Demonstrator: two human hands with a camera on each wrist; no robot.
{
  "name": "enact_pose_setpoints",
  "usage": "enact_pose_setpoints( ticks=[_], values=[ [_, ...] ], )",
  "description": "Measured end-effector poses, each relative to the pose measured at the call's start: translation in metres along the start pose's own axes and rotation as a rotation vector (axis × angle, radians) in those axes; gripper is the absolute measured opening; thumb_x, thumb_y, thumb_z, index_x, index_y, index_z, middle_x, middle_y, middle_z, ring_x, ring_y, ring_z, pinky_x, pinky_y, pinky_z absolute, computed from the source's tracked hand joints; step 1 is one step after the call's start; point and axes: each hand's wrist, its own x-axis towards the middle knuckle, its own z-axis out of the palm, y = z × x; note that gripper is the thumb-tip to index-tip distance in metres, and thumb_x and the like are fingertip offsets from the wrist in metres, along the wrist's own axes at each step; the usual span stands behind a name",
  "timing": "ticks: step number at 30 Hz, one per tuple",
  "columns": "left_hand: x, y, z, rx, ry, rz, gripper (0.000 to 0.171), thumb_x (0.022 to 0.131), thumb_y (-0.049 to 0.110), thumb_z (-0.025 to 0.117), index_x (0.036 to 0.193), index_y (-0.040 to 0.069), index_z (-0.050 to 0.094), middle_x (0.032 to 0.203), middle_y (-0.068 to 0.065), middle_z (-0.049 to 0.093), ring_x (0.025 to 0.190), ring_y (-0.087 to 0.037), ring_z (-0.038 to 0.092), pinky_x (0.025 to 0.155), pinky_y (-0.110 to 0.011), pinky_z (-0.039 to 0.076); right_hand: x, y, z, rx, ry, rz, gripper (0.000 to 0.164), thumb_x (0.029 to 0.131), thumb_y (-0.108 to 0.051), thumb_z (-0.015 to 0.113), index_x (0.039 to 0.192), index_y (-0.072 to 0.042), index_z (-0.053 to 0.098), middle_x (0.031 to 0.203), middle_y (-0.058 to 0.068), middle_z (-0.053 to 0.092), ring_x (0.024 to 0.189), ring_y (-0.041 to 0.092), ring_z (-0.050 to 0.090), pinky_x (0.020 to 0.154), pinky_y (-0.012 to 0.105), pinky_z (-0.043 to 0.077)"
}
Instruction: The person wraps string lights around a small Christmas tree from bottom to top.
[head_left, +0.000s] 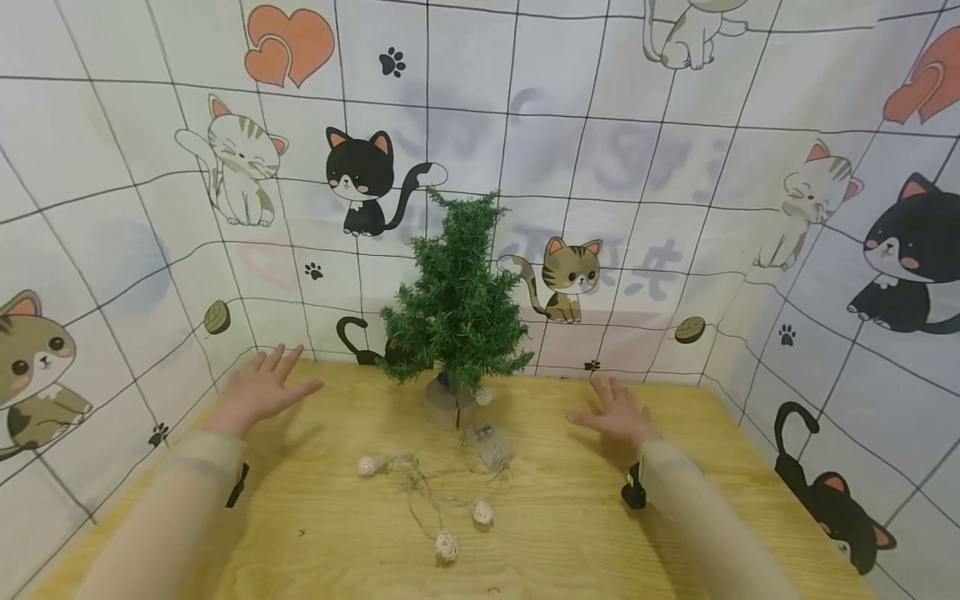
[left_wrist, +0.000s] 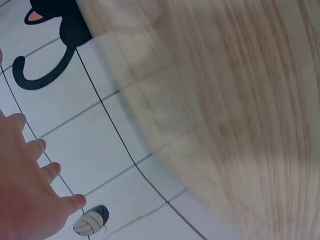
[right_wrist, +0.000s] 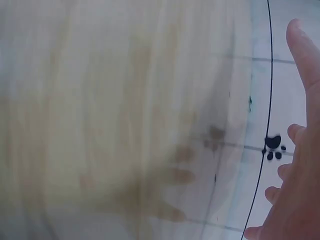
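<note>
Tree, green and upright toward the back of the tabletop, just in front of the cat-print cloth. It stands in a round base, whose breadth presumably keeps the bushy top from tipping; a patch of blue shows beneath the lowest branches. In front of the base lies a transparent box, apparently a battery case, resting flat. A thin wire winds across the wood near it; whether the two join is hard to make out. Three white balls lie spread about the wire — slack, probably because nothing draws the line taut. A fourth ball sits beside the base, at its right; its link to the wire cannot be told.

Left hand and right hand flank the tree, well apart from it. Both grips are released, fingers spread and holding nothing. In the right wrist view a finger-shaped shadow falls apart from the hand, which suggests that it is raised; whether the left touches the tabletop cannot be told. The arms are set wide — one at each side — so neither sleeve covers the tree, box or wire.
</note>
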Motion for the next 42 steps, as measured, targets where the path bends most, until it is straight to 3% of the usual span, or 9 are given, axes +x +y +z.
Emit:
enact_pose_setpoints(
  ticks=[4,10,19,23,26,30,35,39,42],
  values=[
    [0.002,0.006,0.011,-0.033,-0.027,0.029,0.094,0.092,0.072,0.035,0.156,0.008,0.011,0.156,-0.028,0.008,0.138,-0.056,0.007,0.103,-0.073,0.008,-0.001,-0.012,0.011,0.043,-0.031,-0.020,0.109,0.078,-0.078,0.054,0.157,-0.014,0.015,0.158,0.025,0.001,0.141,0.051,0.002,0.097,0.079,0.003],
    [0.005,0.032,0.024,-0.100,-0.044,0.083,0.091,0.092,0.071,0.038,0.157,0.012,0.012,0.158,-0.024,0.010,0.140,-0.052,0.008,0.100,-0.076,0.006,0.003,-0.041,0.022,0.111,-0.047,-0.096,0.104,0.081,-0.074,0.054,0.157,-0.017,0.013,0.159,0.023,0.000,0.142,0.049,0.004,0.098,0.078,0.004],
    [0.000,0.071,0.033,-0.248,-0.181,0.203,0.091,0.091,0.065,0.048,0.156,0.009,0.016,0.157,-0.025,0.011,0.140,-0.053,0.007,0.104,-0.072,0.008,-0.005,-0.100,0.028,0.192,-0.071,-0.203,0.091,0.089,-0.053,0.062,0.157,-0.015,0.014,0.160,0.020,0.003,0.142,0.047,0.010,0.101,0.075,0.012],
    [-0.006,0.090,0.041,-0.249,-0.242,0.244,0.092,0.090,0.067,0.048,0.156,0.011,0.016,0.159,-0.020,0.013,0.141,-0.050,0.009,0.106,-0.069,0.011,-0.007,-0.117,0.032,0.191,-0.062,-0.281,0.089,0.088,-0.046,0.066,0.157,-0.016,0.017,0.159,0.020,0.008,0.143,0.044,0.013,0.103,0.072,0.016],
    [-0.010,0.104,0.042,-0.269,-0.270,0.286,0.091,0.090,0.066,0.050,0.156,0.012,0.019,0.159,-0.018,0.015,0.142,-0.048,0.012,0.107,-0.068,0.012,-0.009,-0.129,0.036,0.181,-0.030,-0.359,0.082,0.089,-0.044,0.067,0.154,-0.012,0.028,0.157,0.020,0.020,0.142,0.043,0.020,0.104,0.069,0.019],
    [-0.014,0.123,0.041,-0.275,-0.292,0.350,0.090,0.089,0.064,0.053,0.155,0.010,0.023,0.158,-0.019,0.019,0.141,-0.047,0.015,0.106,-0.068,0.013,-0.012,-0.145,0.037,0.206,0.015,-0.435,0.064,0.092,-0.034,0.066,0.145,-0.007,0.044,0.149,0.015,0.040,0.137,0.039,0.033,0.107,0.061,0.025],
    [-0.020,0.141,0.042,-0.227,-0.336,0.358,0.094,0.086,0.070,0.051,0.154,0.011,0.025,0.158,-0.016,0.021,0.142,-0.046,0.017,0.105,-0.070,0.014,-0.014,-0.169,0.042,0.229,0.018,-0.539,0.042,0.093,-0.021,0.066,0.130,-0.004,0.059,0.139,0.015,0.051,0.130,0.035,0.045,0.104,0.053,0.035],
    [-0.026,0.149,0.042,-0.201,-0.345,0.390,0.096,0.085,0.070,0.054,0.153,0.008,0.028,0.156,-0.018,0.023,0.140,-0.049,0.019,0.103,-0.073,0.014,-0.014,-0.188,0.048,0.174,-0.021,-0.550,0.040,0.094,-0.021,0.065,0.130,-0.005,0.060,0.135,0.011,0.056,0.111,0.027,0.059,0.095,0.043,0.047],
    [-0.028,0.153,0.041,-0.185,-0.361,0.400,0.094,0.084,0.068,0.056,0.153,0.009,0.030,0.156,-0.017,0.026,0.140,-0.048,0.019,0.104,-0.072,0.014,-0.014,-0.199,0.051,0.098,-0.017,-0.558,0.044,0.094,-0.024,0.064,0.134,-0.007,0.058,0.136,0.009,0.056,0.111,0.025,0.060,0.095,0.041,0.046]
  ],
)
